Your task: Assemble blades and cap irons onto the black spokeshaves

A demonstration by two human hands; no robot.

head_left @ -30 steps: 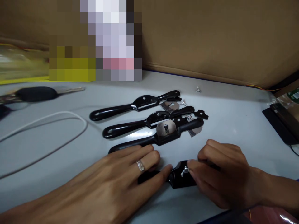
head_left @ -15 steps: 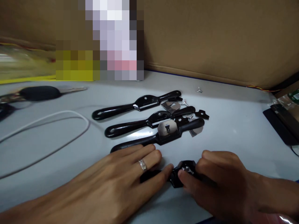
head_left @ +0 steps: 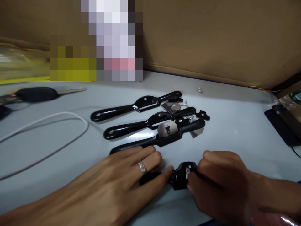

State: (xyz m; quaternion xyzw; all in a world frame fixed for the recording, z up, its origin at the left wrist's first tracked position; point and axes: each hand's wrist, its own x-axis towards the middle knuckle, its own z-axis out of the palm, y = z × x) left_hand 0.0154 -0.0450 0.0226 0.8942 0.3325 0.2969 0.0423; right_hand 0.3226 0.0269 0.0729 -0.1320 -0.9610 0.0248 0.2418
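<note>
A black metal spokeshave (head_left: 179,180) lies low in front of me, partly hidden by both hands. My left hand (head_left: 117,182), with a silver ring, is closed over its left handle, the index fingertip near the body. My right hand (head_left: 222,185) is curled round the right end. Its thumb is beside a silver wing screw (head_left: 188,170) on the spokeshave's body. Just beyond my left fingers is another spokeshave (head_left: 145,143) with a loose steel blade (head_left: 167,129) resting on its body. Two more, a middle spokeshave (head_left: 127,128) and a far spokeshave (head_left: 113,112), lie behind it.
Blades, black cap plates (head_left: 202,115) and small wing screws (head_left: 199,90) lie around the spokeshaves' right ends. At left are a white cable (head_left: 70,113) and a black-headed key (head_left: 36,94). A black flat object (head_left: 281,124) sits at right; a cardboard wall (head_left: 218,37) stands behind.
My right thumb has moved slightly right and down from over the wing screw, which now shows at a different angle. My left hand keeps its place on the handle.
</note>
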